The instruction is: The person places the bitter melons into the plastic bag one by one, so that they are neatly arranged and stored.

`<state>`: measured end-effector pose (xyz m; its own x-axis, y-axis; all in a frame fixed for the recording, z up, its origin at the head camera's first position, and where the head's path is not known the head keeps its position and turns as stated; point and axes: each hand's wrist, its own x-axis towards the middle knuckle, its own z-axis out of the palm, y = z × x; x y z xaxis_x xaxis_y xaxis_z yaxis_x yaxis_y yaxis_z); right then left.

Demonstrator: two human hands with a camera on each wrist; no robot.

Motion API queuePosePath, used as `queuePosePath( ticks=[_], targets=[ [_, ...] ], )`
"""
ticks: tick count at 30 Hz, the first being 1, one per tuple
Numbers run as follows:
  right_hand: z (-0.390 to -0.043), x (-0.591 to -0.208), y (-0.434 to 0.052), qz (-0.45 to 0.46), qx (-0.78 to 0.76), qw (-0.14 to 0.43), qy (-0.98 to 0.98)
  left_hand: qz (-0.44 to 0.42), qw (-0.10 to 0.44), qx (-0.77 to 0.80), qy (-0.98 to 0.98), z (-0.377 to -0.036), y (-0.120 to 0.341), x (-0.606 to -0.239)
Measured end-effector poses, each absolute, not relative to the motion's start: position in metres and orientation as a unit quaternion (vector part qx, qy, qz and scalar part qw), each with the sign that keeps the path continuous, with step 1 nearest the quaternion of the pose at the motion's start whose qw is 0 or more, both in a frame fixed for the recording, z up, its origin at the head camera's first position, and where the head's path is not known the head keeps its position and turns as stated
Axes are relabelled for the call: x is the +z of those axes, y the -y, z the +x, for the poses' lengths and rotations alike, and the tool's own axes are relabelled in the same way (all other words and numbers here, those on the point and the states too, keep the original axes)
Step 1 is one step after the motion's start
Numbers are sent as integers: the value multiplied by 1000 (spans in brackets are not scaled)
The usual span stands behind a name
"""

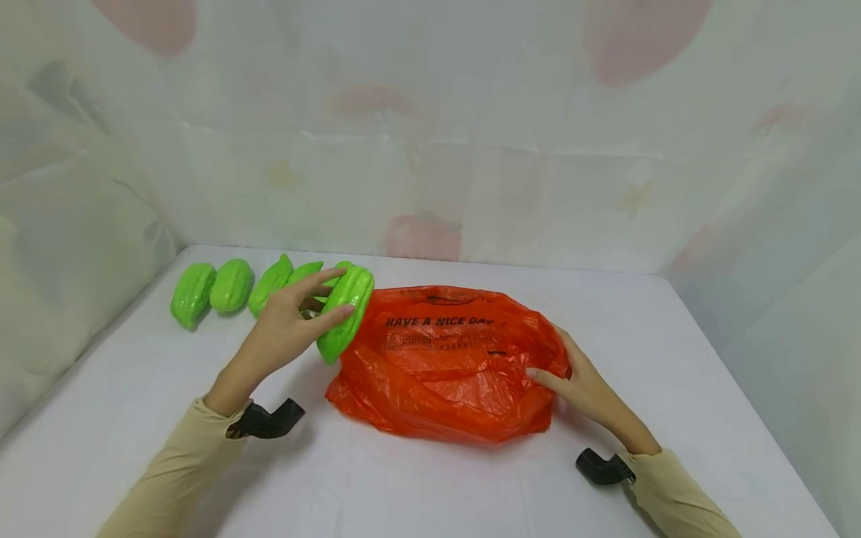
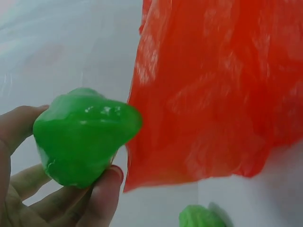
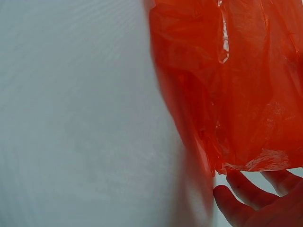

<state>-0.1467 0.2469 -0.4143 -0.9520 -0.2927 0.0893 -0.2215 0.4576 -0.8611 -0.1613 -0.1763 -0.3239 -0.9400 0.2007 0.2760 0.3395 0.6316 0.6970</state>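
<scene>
Orange plastic lies crumpled nearest us: the bag [image 1: 447, 362] rests mid-worktop [image 1: 417, 486], and our right hand [image 1: 584, 385] presses its right edge with fingers nearly straight, so we judge it should pin that side firmly while the mouth, which we cannot make out, gets found. Further out, our left hand [image 1: 285, 329] has its grip curled round 1 green gourd-shaped fruit [image 1: 345, 310], held touching the bag's upper left corner; we should keep it level and tip it in end first. Beyond, 4 more green fruits [image 1: 232, 288] wait in a row.
</scene>
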Motion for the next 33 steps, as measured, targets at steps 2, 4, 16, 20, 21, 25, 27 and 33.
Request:
queuePosePath(
  ticks=[2,4,16,20,21,25,27,33],
  targets=[
    [-146,-414,-246,-150,-497,36,-854,-150,93,-409,895,-160,171,-325],
    [-147,-414,-245,-148,-498,38,-853,-152,97,-414,892,-159,167,-326],
    [-148,-414,-246,-148,-498,42,-853,-163,57,-415,893,-161,137,-327],
    [-148,-414,-247,-149,-499,43,-852,-175,45,-401,898,-160,121,-327],
    [-148,-414,-247,-150,-500,43,-852,-177,43,-399,898,-160,117,-326],
    [-148,-415,-247,-150,-501,41,-852,-184,35,-404,895,-161,104,-327],
    [-148,-416,-247,-149,-501,42,-851,-186,29,-408,893,-161,99,-328],
    [-149,-416,-247,-148,-502,44,-851,-197,18,-406,892,-166,87,-333]
  ],
)
